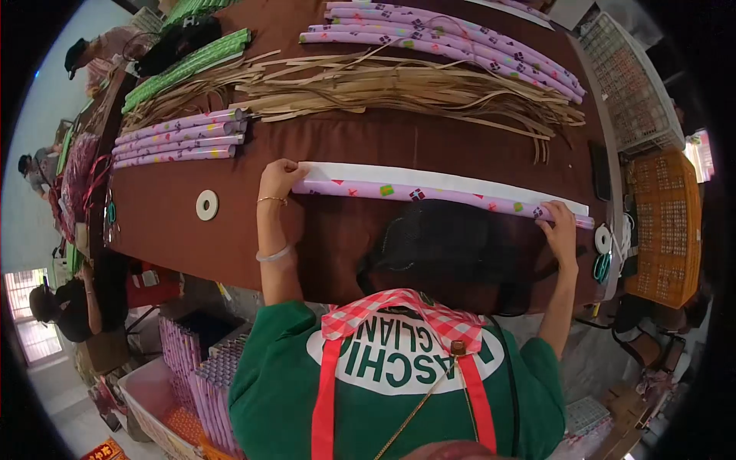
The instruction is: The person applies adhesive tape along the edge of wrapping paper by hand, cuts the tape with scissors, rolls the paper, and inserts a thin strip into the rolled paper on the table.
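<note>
The left hand (280, 181) pinches the left end of the roll (445, 196); the right hand (561, 224) clamps its right end, near the desk's (165, 238) right edge.

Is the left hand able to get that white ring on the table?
Probably yes. Only brown cloth lies between the left hand and the white ring. But that hand is holding the purple roll, so it might have to let go first.

Brown cloth-covered table (165, 226): passage lies between the tangled flat tan strips (399, 86) and the white paper sheet (437, 182). Toward the near left corner, a flat white ring (201, 205) interrupts bare cloth.
</note>
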Demonstrator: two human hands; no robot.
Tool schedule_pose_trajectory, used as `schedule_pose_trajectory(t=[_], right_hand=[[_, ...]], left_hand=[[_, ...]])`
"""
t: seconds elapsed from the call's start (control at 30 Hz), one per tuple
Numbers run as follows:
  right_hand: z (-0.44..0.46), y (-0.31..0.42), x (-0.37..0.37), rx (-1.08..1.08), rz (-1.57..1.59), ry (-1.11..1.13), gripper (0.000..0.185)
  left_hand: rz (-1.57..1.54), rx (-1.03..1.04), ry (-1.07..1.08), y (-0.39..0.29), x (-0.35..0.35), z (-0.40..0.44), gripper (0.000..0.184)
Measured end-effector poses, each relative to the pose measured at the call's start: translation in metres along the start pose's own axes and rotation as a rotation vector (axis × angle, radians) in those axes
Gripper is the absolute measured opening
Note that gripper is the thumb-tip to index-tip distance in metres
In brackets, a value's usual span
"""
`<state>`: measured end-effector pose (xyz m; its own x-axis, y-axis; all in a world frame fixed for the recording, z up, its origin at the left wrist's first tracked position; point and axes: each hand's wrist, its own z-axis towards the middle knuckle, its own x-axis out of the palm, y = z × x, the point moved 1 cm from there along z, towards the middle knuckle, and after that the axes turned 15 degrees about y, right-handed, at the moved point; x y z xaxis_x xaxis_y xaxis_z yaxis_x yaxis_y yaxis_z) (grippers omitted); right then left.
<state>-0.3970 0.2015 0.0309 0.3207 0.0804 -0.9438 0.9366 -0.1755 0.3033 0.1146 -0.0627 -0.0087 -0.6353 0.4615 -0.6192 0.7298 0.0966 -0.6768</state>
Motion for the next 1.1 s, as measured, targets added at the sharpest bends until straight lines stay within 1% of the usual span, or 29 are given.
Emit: schedule_pose_trajectory(t=[0.1,0.13,0.17,0.2,0.23,0.27,0.33,0.37,0.4,0.47,0.5,0.57,0.6,0.63,0.7,0.73,0.77,0.83,0.9,0.93,1.0,1.07,1.1], right_hand=[[0.0,0.0,-0.002,0.013,-0.038,-0.035,0.036],[-0.002,0.002,-0.005,0.031,-0.044,-0.044,0.036],[-0.002,0.004,-0.01,0.006,-0.074,-0.116,0.036],[-0.003,0.006,-0.015,-0.019,-0.104,-0.188,0.036],[-0.005,0.007,-0.02,-0.026,-0.142,-0.23,0.037],[-0.008,0.008,-0.027,-0.01,-0.147,-0.238,0.037],[-0.012,0.011,-0.037,-0.008,-0.134,-0.265,0.037],[-0.012,0.011,-0.037,0.003,-0.136,-0.271,0.037],[-0.012,0.01,-0.035,0.0,-0.129,-0.271,0.037],[-0.01,0.003,-0.026,0.01,-0.125,-0.279,0.036],[-0.005,-0.006,-0.016,0.022,-0.104,-0.27,0.036],[0.002,-0.017,-0.005,0.041,-0.021,-0.231,0.036],[0.006,-0.021,0.001,0.074,0.028,-0.181,0.037],[0.009,-0.021,0.002,0.106,0.078,-0.131,0.037],[0.007,-0.021,-0.007,0.097,0.135,-0.117,0.036],[0.007,-0.018,-0.015,0.045,0.122,-0.042,0.036],[0.008,-0.016,-0.019,-0.008,0.109,0.035,0.036],[0.016,-0.022,-0.021,-0.027,0.134,0.033,0.034],[0.034,-0.001,-0.03,-0.122,0.311,0.112,0.028],[0.049,0.01,-0.026,-0.112,0.36,0.077,0.021],[0.076,0.043,-0.022,-0.169,0.437,0.113,0.02],[0.103,0.066,-0.008,-0.268,0.427,0.175,0.023],[0.113,0.081,-0.007,-0.278,0.389,0.238,0.025]], left_hand=[[0.062,0.084,0.0,-0.012,0.003,-0.007,0.023],[-0.03,0.148,-0.006,-0.003,0.006,-0.003,0.019],[-0.032,0.165,0.007,-0.002,0.005,-0.004,0.019],[-0.086,0.234,0.001,-0.002,0.004,-0.005,0.016],[-0.141,0.302,-0.004,-0.005,0.005,-0.006,0.014],[-0.141,0.317,0.008,-0.01,0.006,-0.01,0.014],[-0.359,0.386,0.006,-0.021,0.005,-0.019,0.009],[-0.405,0.353,0.03,-0.021,0.002,-0.019,0.009],[-0.403,0.364,0.037,-0.024,0.003,-0.017,0.009],[-0.494,0.348,-0.002,-0.028,0.004,-0.012,0.011],[-0.492,0.359,0.008,-0.026,0.009,-0.005,0.011],[-0.593,0.366,-0.009,-0.022,0.022,0.009,0.016],[-0.406,0.323,-0.02,-0.023,0.019,0.009,0.016],[-0.401,0.33,-0.006,-0.026,0.022,0.008,0.016],[-0.39,0.279,-0.093,-0.027,0.026,0.006,0.017],[-0.435,0.285,-0.107,-0.023,0.028,0.009,0.016],[-0.431,0.287,-0.096,-0.018,0.028,0.013,0.016],[-0.49,0.296,-0.067,-0.009,0.031,0.018,0.016],[-0.468,0.3,-0.098,-0.005,0.034,0.02,0.016],[-0.442,0.309,-0.132,-0.003,0.034,0.021,0.016],[-0.449,0.291,-0.109,-0.016,0.03,0.01,0.016],[-0.456,0.277,-0.088,-0.018,0.029,0.008,0.016],[-0.522,0.289,-0.067,-0.013,0.03,0.011,0.016]])
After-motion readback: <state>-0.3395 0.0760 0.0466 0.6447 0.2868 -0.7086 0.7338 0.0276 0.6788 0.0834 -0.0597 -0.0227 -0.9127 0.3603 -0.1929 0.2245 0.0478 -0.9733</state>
